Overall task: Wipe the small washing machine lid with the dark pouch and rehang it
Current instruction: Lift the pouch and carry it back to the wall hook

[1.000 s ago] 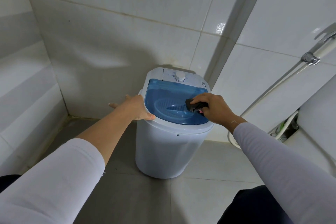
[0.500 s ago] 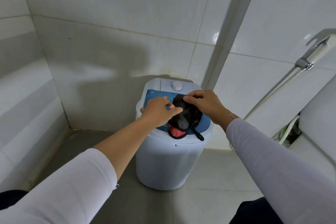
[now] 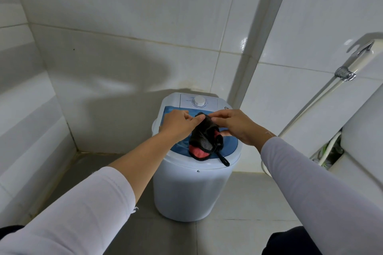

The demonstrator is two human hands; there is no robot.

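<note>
My left hand [image 3: 178, 125] and right hand [image 3: 236, 125] pinching the dark pouch [image 3: 204, 137] top, its pink lining showing — hanging over the washing machine's blue lid [image 3: 229, 147]

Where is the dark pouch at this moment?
The dark pouch is at the centre of the head view, held at its top by the left hand and right hand, hanging onto the blue lid.

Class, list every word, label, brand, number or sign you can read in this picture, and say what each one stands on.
No text can be read.
Control panel: faint markings around the white dial, too small and blurred to read.
Small round mark at the panel's right corner: too small to read.
Pouch, blue lid, wall tiles: no writing visible.
</note>
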